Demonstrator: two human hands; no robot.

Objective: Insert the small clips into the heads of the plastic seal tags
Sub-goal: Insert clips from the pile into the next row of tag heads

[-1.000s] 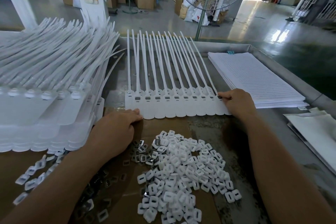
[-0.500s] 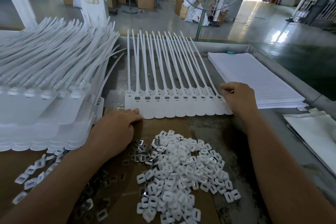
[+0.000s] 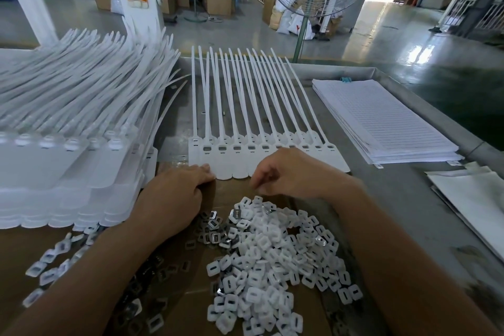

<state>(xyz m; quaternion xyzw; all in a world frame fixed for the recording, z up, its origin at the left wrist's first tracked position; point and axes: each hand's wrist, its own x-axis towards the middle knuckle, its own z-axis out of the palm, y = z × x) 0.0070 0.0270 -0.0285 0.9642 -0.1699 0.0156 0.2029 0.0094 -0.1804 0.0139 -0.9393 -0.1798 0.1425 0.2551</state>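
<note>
Seal tags (image 3: 240,155) lie with straps pointing to the counter's (image 3: 395,213) far edge; left grip (image 3: 174,196) flat on them, right grip (image 3: 289,172) curled, hold unclear.

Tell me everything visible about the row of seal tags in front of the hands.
The row of seal tags is white plastic: flat tags side by side, each with a broad rounded flag nearest the person, a small head with a rectangular slot, and a long thin tail pointing away. It lies flat on the metal table. The left hand rests fingertips on its left near edge; the right hand hides some flags.
</note>
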